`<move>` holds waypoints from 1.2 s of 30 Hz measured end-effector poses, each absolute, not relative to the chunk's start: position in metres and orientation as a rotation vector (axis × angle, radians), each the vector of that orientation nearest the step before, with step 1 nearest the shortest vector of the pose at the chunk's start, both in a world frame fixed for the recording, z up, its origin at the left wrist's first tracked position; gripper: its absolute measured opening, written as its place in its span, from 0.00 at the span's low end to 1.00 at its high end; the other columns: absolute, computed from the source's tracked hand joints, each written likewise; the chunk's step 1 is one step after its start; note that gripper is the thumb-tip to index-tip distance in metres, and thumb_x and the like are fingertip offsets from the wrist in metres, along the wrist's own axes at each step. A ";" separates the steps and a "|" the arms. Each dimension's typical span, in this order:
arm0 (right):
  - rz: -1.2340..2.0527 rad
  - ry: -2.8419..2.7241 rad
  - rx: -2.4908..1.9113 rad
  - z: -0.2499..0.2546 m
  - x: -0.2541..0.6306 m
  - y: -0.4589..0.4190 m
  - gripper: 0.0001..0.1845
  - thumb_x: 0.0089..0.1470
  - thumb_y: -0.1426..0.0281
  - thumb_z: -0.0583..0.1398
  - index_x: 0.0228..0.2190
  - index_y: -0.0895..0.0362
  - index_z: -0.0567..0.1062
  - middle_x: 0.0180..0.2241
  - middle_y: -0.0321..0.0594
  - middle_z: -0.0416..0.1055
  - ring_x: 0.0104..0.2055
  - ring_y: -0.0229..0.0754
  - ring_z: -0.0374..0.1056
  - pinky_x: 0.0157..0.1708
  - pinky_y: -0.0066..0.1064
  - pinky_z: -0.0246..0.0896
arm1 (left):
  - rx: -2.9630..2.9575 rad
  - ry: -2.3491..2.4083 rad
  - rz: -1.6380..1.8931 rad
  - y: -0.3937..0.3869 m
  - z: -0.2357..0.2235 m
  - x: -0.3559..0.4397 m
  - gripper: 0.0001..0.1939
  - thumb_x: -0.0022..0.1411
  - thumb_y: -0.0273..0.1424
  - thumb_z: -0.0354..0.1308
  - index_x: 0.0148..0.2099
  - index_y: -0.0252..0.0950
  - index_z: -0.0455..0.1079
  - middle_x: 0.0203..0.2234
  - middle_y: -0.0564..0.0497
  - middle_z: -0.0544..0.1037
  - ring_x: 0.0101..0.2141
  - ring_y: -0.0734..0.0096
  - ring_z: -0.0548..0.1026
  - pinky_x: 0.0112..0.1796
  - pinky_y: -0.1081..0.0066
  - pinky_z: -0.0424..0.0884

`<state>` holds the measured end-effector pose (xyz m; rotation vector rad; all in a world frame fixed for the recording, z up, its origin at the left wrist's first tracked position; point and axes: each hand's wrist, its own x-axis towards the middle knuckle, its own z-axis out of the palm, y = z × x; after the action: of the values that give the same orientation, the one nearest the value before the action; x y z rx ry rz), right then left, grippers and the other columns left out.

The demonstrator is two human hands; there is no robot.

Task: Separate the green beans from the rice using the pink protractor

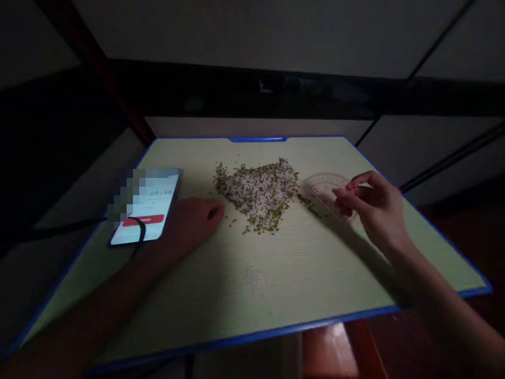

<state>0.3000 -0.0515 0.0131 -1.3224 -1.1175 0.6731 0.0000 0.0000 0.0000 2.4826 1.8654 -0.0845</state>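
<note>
A heap of mixed small green and white grains (pixel 258 192) lies in the middle of a pale board with a blue rim (pixel 252 335). My right hand (pixel 373 208) is just right of the heap, its fingers pinched on a clear pink protractor (pixel 324 188) whose straight edge touches the grains. My left hand (pixel 194 219) rests on the board left of the heap, fingers curled into a loose fist, nothing visible in it. A faint patch of white grains (pixel 256 275) lies nearer to me.
A lit phone (pixel 147 211) with a timer screen and a red button lies at the board's left, a dark cable (pixel 79 225) running off from it. The surroundings are dark; a red stool or frame (pixel 339 342) shows below the front edge.
</note>
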 end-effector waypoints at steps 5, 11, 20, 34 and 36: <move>0.882 -1.162 -1.411 -0.007 0.272 -0.076 0.15 0.40 0.69 0.67 0.23 0.54 0.64 0.13 0.28 0.64 0.13 0.32 0.59 0.11 0.21 0.51 | 2.473 1.831 -0.028 -0.003 -0.001 0.000 0.21 0.63 0.40 0.38 0.27 0.35 0.65 0.23 0.47 0.66 0.27 0.65 0.63 0.29 0.68 0.48; 0.956 -1.224 -1.421 -0.010 0.264 -0.090 0.13 0.42 0.70 0.65 0.24 0.54 0.63 0.15 0.28 0.63 0.14 0.32 0.58 0.11 0.21 0.50 | 2.439 1.846 -0.018 -0.003 0.001 -0.001 0.20 0.60 0.41 0.36 0.26 0.36 0.61 0.22 0.47 0.65 0.26 0.65 0.61 0.29 0.68 0.49; 1.011 -1.209 -1.450 -0.009 0.265 -0.091 0.14 0.41 0.71 0.65 0.24 0.54 0.63 0.14 0.28 0.64 0.13 0.31 0.58 0.11 0.20 0.50 | 2.433 1.868 -0.038 -0.001 0.000 0.000 0.22 0.59 0.43 0.34 0.26 0.37 0.62 0.23 0.47 0.66 0.27 0.63 0.62 0.30 0.67 0.49; 0.778 -1.238 -1.515 -0.013 0.270 -0.097 0.12 0.45 0.67 0.63 0.25 0.53 0.62 0.14 0.29 0.64 0.14 0.33 0.60 0.12 0.23 0.51 | 2.448 1.874 -0.039 0.000 -0.001 0.000 0.21 0.58 0.44 0.33 0.25 0.37 0.60 0.22 0.48 0.63 0.26 0.65 0.60 0.29 0.68 0.48; 0.789 -1.275 -1.494 -0.014 0.270 -0.097 0.12 0.46 0.67 0.63 0.26 0.53 0.62 0.15 0.29 0.64 0.15 0.34 0.60 0.12 0.23 0.51 | 2.450 1.881 -0.038 0.000 -0.001 0.001 0.21 0.58 0.44 0.33 0.25 0.37 0.60 0.22 0.48 0.63 0.26 0.65 0.59 0.29 0.68 0.47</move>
<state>0.2696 -0.0973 -0.0137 -1.4935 -1.2745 0.7888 0.0005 0.0002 -0.0011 2.4500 1.8809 -0.0376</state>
